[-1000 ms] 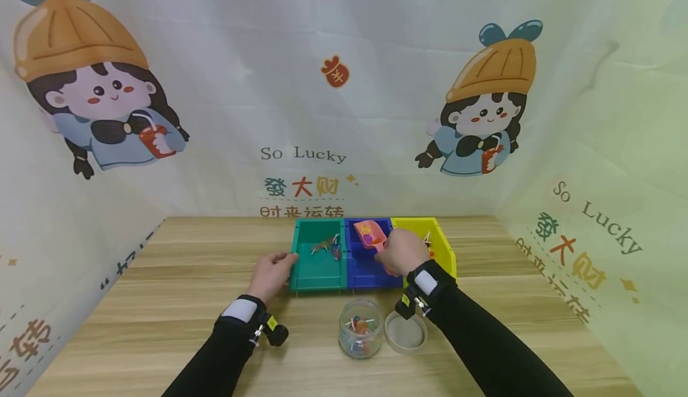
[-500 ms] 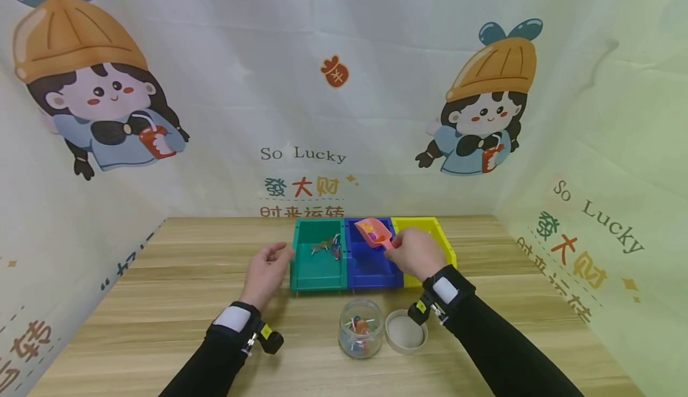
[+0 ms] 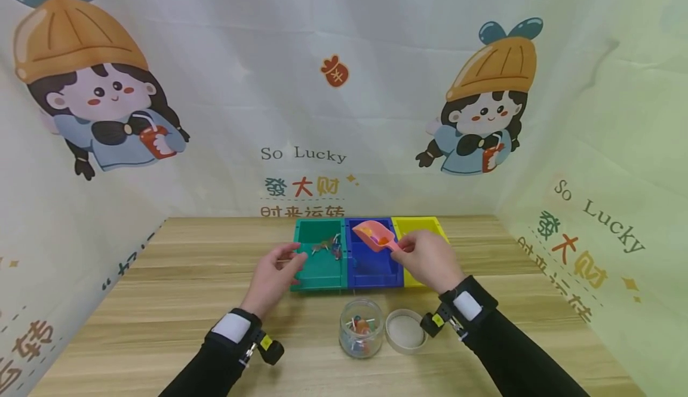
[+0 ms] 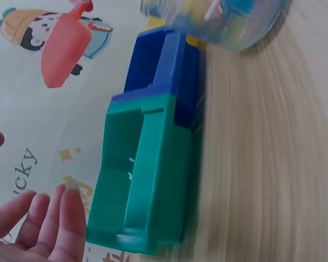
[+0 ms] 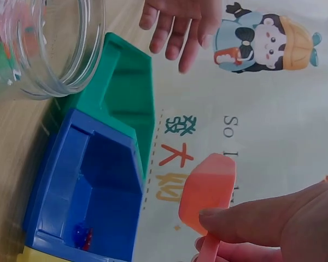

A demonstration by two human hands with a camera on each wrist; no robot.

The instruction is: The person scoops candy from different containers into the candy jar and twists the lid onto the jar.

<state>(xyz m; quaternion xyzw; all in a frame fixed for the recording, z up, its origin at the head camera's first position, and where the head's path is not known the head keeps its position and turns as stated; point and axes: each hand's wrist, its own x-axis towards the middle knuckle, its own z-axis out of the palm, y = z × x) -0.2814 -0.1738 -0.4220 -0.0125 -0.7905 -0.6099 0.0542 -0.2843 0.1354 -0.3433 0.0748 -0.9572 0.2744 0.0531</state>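
Observation:
My right hand [image 3: 430, 259] pinches the handle of a pink scoop [image 3: 375, 236], raised over the blue bin [image 3: 371, 271]. Small yellow and purple pieces show in the scoop's bowl. In the right wrist view the thumb lies along the scoop [image 5: 208, 183], and a small blue and red piece [image 5: 83, 236] lies in the blue bin. My left hand [image 3: 272, 277] hovers at the left side of the green bin [image 3: 317, 277], its fingers loosely spread and holding nothing. Several wrapped lollipops [image 3: 330, 246] lie in the green bin.
A yellow bin [image 3: 424, 224] joins the blue one on the right, partly behind my right hand. Nearer me stand an uncovered glass jar [image 3: 361, 346] with several lollipops and, beside it, a round lid [image 3: 405, 332]. A printed cloth [image 3: 376, 116] hangs behind the wooden table [image 3: 204, 265].
My right hand has drawn back to the right, tilting the scoop, which stays over the blue bin. My left hand has left the green bin's edge, opened its fingers and moved slightly over that side.

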